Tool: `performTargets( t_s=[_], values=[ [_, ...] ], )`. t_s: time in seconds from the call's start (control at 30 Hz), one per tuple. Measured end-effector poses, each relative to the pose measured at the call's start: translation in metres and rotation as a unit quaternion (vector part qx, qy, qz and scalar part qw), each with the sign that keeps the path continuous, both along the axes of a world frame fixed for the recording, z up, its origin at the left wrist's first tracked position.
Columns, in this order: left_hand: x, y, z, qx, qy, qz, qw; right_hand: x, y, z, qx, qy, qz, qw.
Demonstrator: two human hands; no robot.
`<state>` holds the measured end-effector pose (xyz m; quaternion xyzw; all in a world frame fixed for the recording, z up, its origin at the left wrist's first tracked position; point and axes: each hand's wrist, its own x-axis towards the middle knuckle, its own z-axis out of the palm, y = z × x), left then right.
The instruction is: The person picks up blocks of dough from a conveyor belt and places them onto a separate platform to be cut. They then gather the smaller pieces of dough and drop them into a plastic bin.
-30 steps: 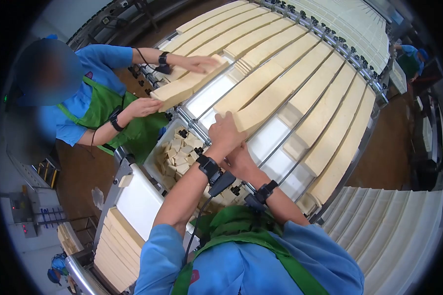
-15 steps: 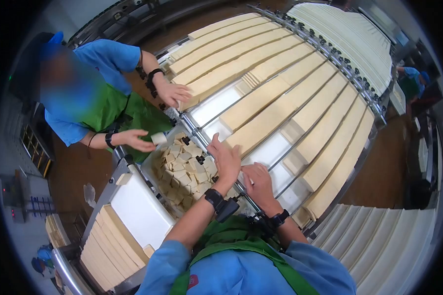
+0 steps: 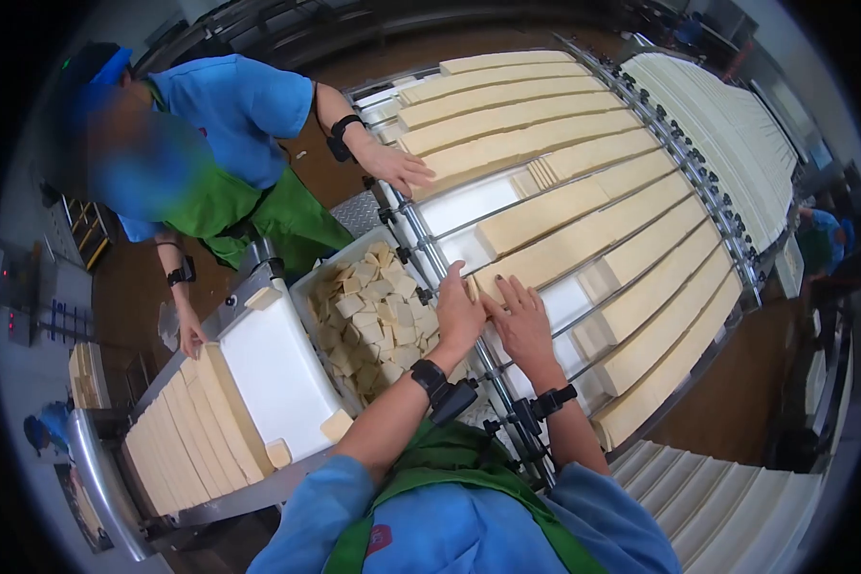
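Note:
My left hand (image 3: pixel 461 314) is at the near end of a long row of pale, thin slices (image 3: pixel 564 247), above the metal rail (image 3: pixel 494 368). Its visible fingers are apart; part of the hand is turned away. My right hand (image 3: pixel 523 323) lies beside it, fingers stretched out over the same row's end, thumb toward the left hand. I see nothing clearly held in either hand. Just left of my hands, a white bin (image 3: pixel 301 304) is heaped with loose square pale pieces (image 3: pixel 378 311).
A co-worker's hand (image 3: pixel 402 170) rests on a far row; their other hand (image 3: pixel 191 330) touches stacked bars (image 3: pixel 189 421) on a white table (image 3: pixel 273 368). Thin metal rods (image 3: pixel 631 349) divide the rows. White ridged trays (image 3: pixel 713 507) stand at lower right.
My view has shifted, and my hands have come together at the row's end. The co-worker's lower hand has left the bin, where it had a pale piece, and is now at the stacked bars.

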<state>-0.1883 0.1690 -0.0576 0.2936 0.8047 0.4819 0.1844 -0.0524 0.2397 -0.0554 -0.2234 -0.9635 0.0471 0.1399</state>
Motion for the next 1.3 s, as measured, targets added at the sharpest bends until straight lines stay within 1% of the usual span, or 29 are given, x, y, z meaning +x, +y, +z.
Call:
performTargets(
  t_s=[0.07, 0.1, 0.13, 0.2, 0.23, 0.27, 0.3, 0.33, 0.4, 0.43, 0.5, 0.53, 0.6, 0.63, 0.67, 0.7, 0.73, 0.8, 0.83, 0.9, 0.93, 1.0, 1.03, 1.1, 1.17, 1.2, 1.23, 1.27, 1.3],
  values=[
    [-0.009, -0.015, -0.008, 0.028, -0.084, 0.0, 0.996, -0.002, 0.002, -0.005, 0.004, -0.009, 0.002, 1.0],
    [-0.011, -0.032, 0.013, 0.052, -0.144, 0.015, 0.988, -0.004, 0.001, -0.006, 0.005, -0.017, -0.005, 1.0],
    [-0.014, -0.047, 0.017, 0.053, -0.144, 0.021, 0.988, -0.007, -0.003, -0.003, 0.005, -0.018, 0.001, 1.0],
    [-0.022, -0.078, 0.022, 0.16, -0.199, 0.11, 0.96, -0.009, -0.008, 0.008, 0.009, -0.044, -0.032, 0.998],
    [-0.028, -0.098, 0.021, 0.161, -0.2, 0.118, 0.959, -0.011, -0.01, 0.014, -0.007, -0.043, -0.032, 0.999],
    [-0.036, -0.121, 0.021, 0.12, 0.013, 0.097, 0.988, -0.014, -0.016, 0.02, -0.006, -0.045, -0.023, 0.999],
    [-0.042, -0.143, 0.019, 0.069, 0.224, 0.074, 0.969, -0.018, -0.022, 0.027, -0.005, -0.009, -0.035, 0.999],
    [-0.047, -0.167, 0.017, 0.066, 0.223, 0.086, 0.969, -0.024, -0.029, 0.034, -0.005, 0.027, -0.045, 0.999],
    [-0.051, -0.218, 0.011, 0.009, 0.294, 0.088, 0.952, -0.04, -0.047, 0.044, -0.019, 0.049, -0.029, 0.998],
    [-0.053, -0.245, 0.008, 0.003, 0.292, 0.102, 0.951, -0.049, -0.058, 0.045, -0.03, 0.086, -0.009, 0.996],
    [-0.052, -0.303, 0.003, 0.016, 0.056, 0.106, 0.993, -0.073, -0.085, 0.051, -0.044, 0.153, 0.052, 0.986],
    [-0.049, -0.335, -0.007, 0.014, 0.056, 0.125, 0.991, -0.087, -0.101, 0.055, -0.047, 0.152, 0.071, 0.985],
    [-0.037, -0.393, -0.03, -0.004, 0.116, 0.187, 0.975, -0.114, -0.139, 0.064, -0.102, 0.168, 0.172, 0.965],
    [-0.028, -0.412, -0.029, -0.008, 0.121, 0.213, 0.969, -0.129, -0.159, 0.067, -0.118, 0.174, 0.221, 0.952],
    [-0.018, -0.431, -0.028, -0.045, 0.207, 0.271, 0.939, -0.143, -0.18, 0.065, -0.124, 0.177, 0.251, 0.944],
    [-0.01, -0.45, -0.026, -0.087, 0.29, 0.327, 0.895, -0.157, -0.202, 0.062, -0.151, 0.162, 0.314, 0.923],
    [-0.005, -0.466, -0.029, -0.098, 0.294, 0.357, 0.881, -0.173, -0.226, 0.061, -0.178, 0.145, 0.375, 0.898],
    [0.0, -0.49, -0.046, -0.088, 0.159, 0.562, 0.807, -0.205, -0.276, 0.063, -0.183, 0.143, 0.445, 0.865],
    [-0.002, -0.505, -0.054, -0.116, 0.081, 0.594, 0.792, -0.221, -0.3, 0.06, -0.2, 0.131, 0.479, 0.844],
    [-0.009, -0.525, -0.073, -0.119, 0.065, 0.619, 0.773, -0.255, -0.342, 0.057, -0.215, 0.114, 0.535, 0.809],
    [-0.015, -0.53, -0.077, -0.122, 0.049, 0.627, 0.768, -0.27, -0.363, 0.056, -0.251, 0.058, 0.528, 0.81],
    [-0.029, -0.536, -0.081, -0.114, 0.039, 0.631, 0.766, -0.31, -0.402, 0.039, -0.266, 0.046, 0.537, 0.8],
    [-0.037, -0.536, -0.078, -0.115, 0.049, 0.615, 0.778, -0.332, -0.417, 0.028, -0.263, 0.045, 0.543, 0.796],
    [-0.052, -0.543, -0.076, -0.122, 0.041, 0.581, 0.803, -0.374, -0.445, 0.0, -0.251, 0.002, 0.505, 0.826],
    [-0.058, -0.544, -0.064, -0.129, 0.029, 0.578, 0.805, -0.417, -0.462, -0.027, -0.191, -0.026, 0.465, 0.864],
    [-0.063, -0.545, -0.06, -0.138, 0.018, 0.571, 0.809, -0.434, -0.468, -0.029, -0.188, -0.026, 0.467, 0.864],
    [-0.065, -0.545, -0.06, -0.159, 0.028, 0.569, 0.807, -0.45, -0.472, -0.03, -0.151, -0.053, 0.447, 0.88],
    [-0.066, -0.546, -0.061, -0.157, 0.028, 0.571, 0.806, -0.462, -0.475, -0.031, -0.115, -0.08, 0.424, 0.895],
    [-0.067, -0.546, -0.053, -0.145, 0.004, 0.571, 0.808, -0.472, -0.476, -0.035, -0.113, -0.079, 0.426, 0.894]
  ],
)
